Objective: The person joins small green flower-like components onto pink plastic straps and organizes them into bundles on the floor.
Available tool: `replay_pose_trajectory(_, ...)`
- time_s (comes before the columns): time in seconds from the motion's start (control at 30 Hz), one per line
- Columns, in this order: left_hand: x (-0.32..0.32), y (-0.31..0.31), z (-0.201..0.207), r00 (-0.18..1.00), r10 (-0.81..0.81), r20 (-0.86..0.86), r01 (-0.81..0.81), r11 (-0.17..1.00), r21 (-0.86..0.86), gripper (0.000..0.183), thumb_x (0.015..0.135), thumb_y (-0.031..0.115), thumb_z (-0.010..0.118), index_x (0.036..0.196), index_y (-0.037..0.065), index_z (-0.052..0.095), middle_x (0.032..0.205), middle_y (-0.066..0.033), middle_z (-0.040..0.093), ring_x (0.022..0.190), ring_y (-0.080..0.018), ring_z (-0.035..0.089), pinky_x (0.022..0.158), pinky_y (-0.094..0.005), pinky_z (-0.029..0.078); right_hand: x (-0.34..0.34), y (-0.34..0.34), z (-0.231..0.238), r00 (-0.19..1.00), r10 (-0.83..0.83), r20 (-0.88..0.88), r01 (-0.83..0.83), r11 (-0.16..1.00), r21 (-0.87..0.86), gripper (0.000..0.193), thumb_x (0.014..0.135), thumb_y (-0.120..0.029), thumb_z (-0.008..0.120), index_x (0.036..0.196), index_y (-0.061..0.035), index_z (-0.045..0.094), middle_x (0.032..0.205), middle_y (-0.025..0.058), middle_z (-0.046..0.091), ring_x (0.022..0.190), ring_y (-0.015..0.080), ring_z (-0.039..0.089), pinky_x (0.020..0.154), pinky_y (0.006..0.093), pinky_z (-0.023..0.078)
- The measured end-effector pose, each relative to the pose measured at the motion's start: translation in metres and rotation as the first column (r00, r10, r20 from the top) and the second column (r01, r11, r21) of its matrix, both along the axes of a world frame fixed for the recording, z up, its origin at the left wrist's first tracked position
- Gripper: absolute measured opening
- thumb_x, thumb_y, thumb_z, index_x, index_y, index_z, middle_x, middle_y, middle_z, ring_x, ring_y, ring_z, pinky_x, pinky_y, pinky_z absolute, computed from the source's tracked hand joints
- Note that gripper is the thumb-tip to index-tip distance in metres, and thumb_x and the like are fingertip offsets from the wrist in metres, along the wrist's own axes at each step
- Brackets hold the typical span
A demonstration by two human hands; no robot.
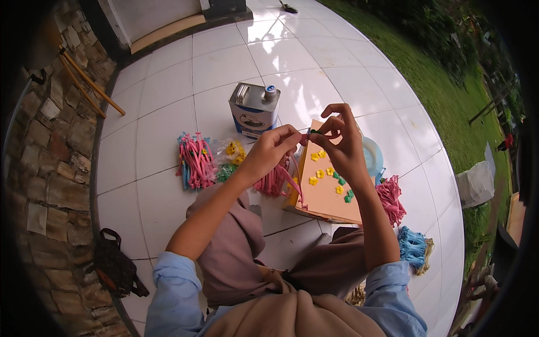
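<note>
My left hand (275, 147) pinches a pink strip (293, 182) whose loose length hangs down over the box edge. Close against it, the thumb and forefinger of my right hand (345, 140) hold a small green flower (315, 131) at the strip's end; whether the two are joined I cannot tell. Below both hands is a box with a peach-coloured top (321, 195). Several yellow flowers (313, 181) and green flowers (349, 197) lie scattered on it. More pink strips (269, 182) lie beneath my left hand.
Left of the box are a pink-and-blue strip bundle (196, 163) and a clear bag of yellow pieces (234, 150). A metal can (252, 115) stands beyond. At right are a light-blue dish (372, 156), pink bundle (391, 199) and blue bundle (411, 247). A dark bag (115, 267) leans by the stone wall.
</note>
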State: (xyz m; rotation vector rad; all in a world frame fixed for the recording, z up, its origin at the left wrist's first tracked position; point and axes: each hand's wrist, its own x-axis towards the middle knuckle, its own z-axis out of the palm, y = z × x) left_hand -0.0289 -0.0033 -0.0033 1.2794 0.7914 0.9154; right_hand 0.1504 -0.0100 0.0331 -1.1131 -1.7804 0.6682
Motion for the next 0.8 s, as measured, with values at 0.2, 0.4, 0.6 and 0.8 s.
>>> replay_pose_trajectory(0.2,-0.045,0.008,0.015,0.993,0.095,0.066,-0.104,0.984,0.148,0.042,0.079,0.012,0.065,0.117,0.009,0.047,0.078,0.0009,0.053,0.071,-0.0044,0.049,0.064,-0.0181,0.042,-0.022,0.021,0.011,0.996,0.038,-0.077,-0.031,0.995,0.095,0.038,0.074,-0.004,0.067,0.103,-0.0072,0.044,0.064,0.003,0.062,0.058,0.0098,0.054,0.06,0.0244,0.04)
replay_pose_trajectory(0.4,-0.091,0.027,0.015,0.832,0.34,0.438,-0.427,0.897,0.116,0.042,0.079,0.008,0.066,0.113,0.008,0.041,0.081,0.0005,0.051,0.078,-0.008,0.054,0.069,-0.0216,0.045,-0.072,0.058,-0.015,0.947,0.28,-0.158,-0.309,0.927,-0.211,0.049,0.085,-0.023,0.059,0.124,-0.0087,0.034,0.111,0.0117,0.058,0.109,0.0193,0.05,0.086,0.0351,0.043)
replay_pose_trajectory(0.6,-0.154,0.04,-0.027,0.683,0.62,0.386,-0.717,0.672,0.187,0.029,0.083,0.005,0.059,0.104,0.006,0.039,0.091,-0.0049,0.045,0.092,-0.0206,0.06,0.075,-0.027,0.049,-0.171,0.07,-0.074,0.883,0.463,-0.074,-0.469,0.868,-0.166,0.096,0.071,-0.03,0.074,0.136,-0.0125,0.005,0.134,0.0281,0.029,0.124,0.0336,0.034,0.1,0.0435,0.031)
replay_pose_trajectory(0.8,-0.2,0.029,-0.119,0.489,0.846,0.212,-0.863,0.505,-0.025,0.035,0.086,0.015,0.058,0.113,0.006,0.037,0.108,-0.0098,0.047,0.104,-0.0193,0.052,0.082,-0.029,0.046,-0.265,0.075,-0.177,0.792,0.466,-0.395,-0.611,0.587,-0.532,0.081,0.077,-0.007,0.066,0.133,-0.0077,0.008,0.1,0.0182,0.057,0.087,0.0224,0.061,0.075,0.0318,0.05)
